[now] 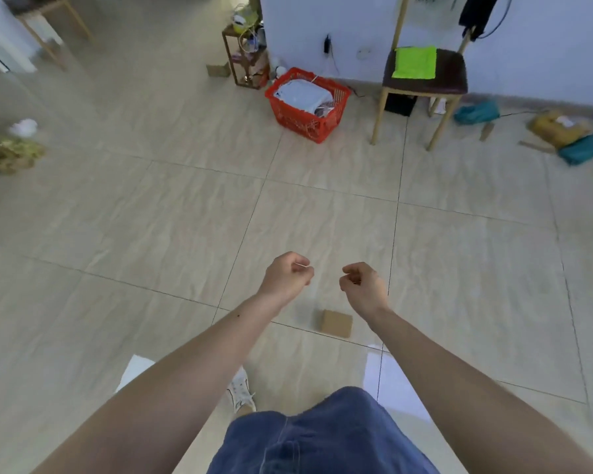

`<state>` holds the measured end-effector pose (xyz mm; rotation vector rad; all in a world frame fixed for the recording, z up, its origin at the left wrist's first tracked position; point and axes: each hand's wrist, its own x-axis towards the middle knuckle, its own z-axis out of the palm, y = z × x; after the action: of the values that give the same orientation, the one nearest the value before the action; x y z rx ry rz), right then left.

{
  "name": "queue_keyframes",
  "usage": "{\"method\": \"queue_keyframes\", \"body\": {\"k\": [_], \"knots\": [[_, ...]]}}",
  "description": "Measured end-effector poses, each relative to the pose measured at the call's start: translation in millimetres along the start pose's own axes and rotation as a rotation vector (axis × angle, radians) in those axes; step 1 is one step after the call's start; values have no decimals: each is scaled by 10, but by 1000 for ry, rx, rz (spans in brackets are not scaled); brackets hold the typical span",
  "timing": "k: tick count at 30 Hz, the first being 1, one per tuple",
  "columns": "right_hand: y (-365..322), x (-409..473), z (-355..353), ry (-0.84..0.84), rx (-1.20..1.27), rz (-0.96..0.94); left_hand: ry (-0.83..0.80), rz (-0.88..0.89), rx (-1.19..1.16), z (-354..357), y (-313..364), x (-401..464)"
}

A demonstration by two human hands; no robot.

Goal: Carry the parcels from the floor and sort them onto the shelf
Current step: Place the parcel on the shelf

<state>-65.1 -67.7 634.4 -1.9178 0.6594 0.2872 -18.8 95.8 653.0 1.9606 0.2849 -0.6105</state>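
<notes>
A small brown cardboard parcel [336,323] lies on the tiled floor just ahead of my feet, between my two forearms. My left hand [288,277] hovers above and left of it, fingers curled shut around nothing. My right hand [362,285] hangs above and right of it, also curled shut and holding nothing. More parcels lie far right by the wall: a yellow-brown one [558,129] and teal bags [584,147] [476,112]. Another small cardboard box [218,70] rests at the back near a wooden rack. No shelf is clearly in view.
A red basket [290,114] filled with pale bags stands at the back centre. A wooden chair [425,80] with a green cloth stands right of it. A small wooden rack [243,53] and a stool [52,32] are at the back left. Bags [14,152] lie at far left.
</notes>
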Motion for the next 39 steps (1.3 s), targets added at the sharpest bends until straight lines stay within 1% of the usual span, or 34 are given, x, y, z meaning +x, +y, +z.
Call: {"method": "queue_keyframes", "body": {"k": [7, 12, 16, 21, 27, 33, 39], "knots": [[-230, 32, 605, 208, 159, 157, -237, 107, 183, -549, 58, 500], [-329, 0, 804, 369, 274, 258, -388, 164, 282, -650, 137, 891], [-323, 44, 846, 485, 359, 359, -512, 209, 358, -517, 273, 1191], [-288, 198, 803, 622, 459, 441, -659, 267, 434, -233, 526, 1488], [-284, 382, 728, 732, 566, 526, -794, 310, 532, 53, 734, 1757], [-268, 501, 737, 877, 663, 612, -935, 339, 652, 314, 837, 1932], [-188, 642, 898, 1056, 798, 692, -1101, 363, 778, 625, 857, 2146]]}}
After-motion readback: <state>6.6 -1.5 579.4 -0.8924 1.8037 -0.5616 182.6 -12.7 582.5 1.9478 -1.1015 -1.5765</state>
